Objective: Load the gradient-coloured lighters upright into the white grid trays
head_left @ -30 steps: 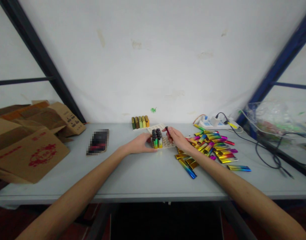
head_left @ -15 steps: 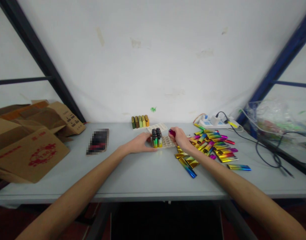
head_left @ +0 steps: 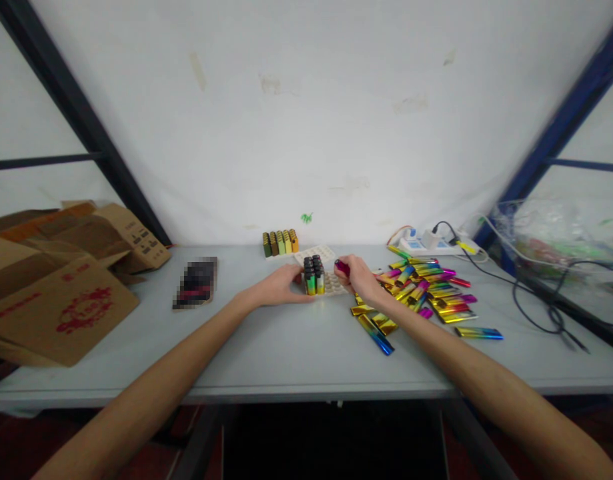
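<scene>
The half-open left hand [head_left: 282, 285] cups upright lighters [head_left: 314, 276]; the right hand [head_left: 360, 277] pinches a purple lighter [head_left: 341, 267]; loose lighters [head_left: 419, 292] crowd its three o'clock. Table edge [head_left: 316, 393] at six.

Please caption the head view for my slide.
Left hand beside upright, black-topped, shiny multicoloured pieces; right hand holding a shiny magenta piece.

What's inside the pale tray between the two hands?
Black-topped shiny pieces stand upright at the left end of the tray, with pale hollows beside them. What lies beneath the pieces and behind the right hand is covered.
</scene>
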Demonstrator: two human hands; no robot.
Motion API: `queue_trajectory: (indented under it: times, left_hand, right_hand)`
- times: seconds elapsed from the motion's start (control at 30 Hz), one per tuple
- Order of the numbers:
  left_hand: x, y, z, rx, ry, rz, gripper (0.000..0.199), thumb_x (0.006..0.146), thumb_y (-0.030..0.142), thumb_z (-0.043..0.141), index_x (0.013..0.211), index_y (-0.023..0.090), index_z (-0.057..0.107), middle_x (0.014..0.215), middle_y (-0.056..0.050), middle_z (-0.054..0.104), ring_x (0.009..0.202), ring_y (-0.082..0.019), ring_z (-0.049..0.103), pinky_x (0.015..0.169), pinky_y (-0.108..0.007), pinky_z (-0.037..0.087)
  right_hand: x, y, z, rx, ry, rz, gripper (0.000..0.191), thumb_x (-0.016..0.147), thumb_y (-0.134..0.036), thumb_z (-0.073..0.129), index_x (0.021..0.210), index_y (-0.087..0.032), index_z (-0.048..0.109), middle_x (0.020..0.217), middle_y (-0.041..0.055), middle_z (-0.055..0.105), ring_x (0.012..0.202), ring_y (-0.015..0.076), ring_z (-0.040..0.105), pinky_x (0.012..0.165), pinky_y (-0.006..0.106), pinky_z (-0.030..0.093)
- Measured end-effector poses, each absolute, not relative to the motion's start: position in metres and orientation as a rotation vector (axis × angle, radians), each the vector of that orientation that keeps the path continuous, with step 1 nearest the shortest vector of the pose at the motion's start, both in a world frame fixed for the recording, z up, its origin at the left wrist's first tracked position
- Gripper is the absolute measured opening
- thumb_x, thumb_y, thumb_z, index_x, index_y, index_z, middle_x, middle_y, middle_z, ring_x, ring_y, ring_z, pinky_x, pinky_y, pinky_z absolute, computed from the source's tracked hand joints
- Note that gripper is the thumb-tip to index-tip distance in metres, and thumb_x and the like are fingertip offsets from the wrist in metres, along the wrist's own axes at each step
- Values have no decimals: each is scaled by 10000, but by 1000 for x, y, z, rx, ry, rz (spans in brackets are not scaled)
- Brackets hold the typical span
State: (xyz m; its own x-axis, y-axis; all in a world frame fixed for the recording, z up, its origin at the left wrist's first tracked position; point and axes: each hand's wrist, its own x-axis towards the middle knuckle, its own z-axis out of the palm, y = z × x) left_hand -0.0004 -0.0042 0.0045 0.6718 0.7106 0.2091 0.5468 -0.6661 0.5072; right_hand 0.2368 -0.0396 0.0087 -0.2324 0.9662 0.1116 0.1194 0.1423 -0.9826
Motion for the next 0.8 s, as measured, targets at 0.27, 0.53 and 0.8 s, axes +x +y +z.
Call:
queue_trajectory:
  times: [0.27, 0.53, 0.8]
  left_hand:
    - [-1, -2, 2, 2495, 984, 558, 609, 716, 621, 774, 1086, 150, 662, 977, -68, 688, 818, -232, 618, 747, -332, 511]
    - [-1, -2, 2, 2521, 1008, 534, 607, 729, 635, 754, 1060, 134, 663, 965, -83, 682, 826, -247, 624, 754, -351, 514]
    - [0, -3, 2, 2499, 955, 577, 590, 724, 598, 772, 1094, 148, 675, 952, -64, 697, 805, -234, 623, 738, -343, 515]
  right_hand:
    - [229, -47, 17, -1004, -1433, 1389, 348, 892, -395, 334, 576, -258, 284, 494, -66, 204, 416, 97, 147, 378, 243, 141]
    - [231, -50, 25, -925, -1242, 1647, 288, 864, -380, 313, 609, -259, 257, 516, -95, 146, 417, 92, 66, 363, 221, 75]
    - [235, -51, 24, -812, -1177, 1789, 263, 852, -369, 328, 631, -257, 240, 533, -96, 122, 443, 100, 38, 366, 221, 90]
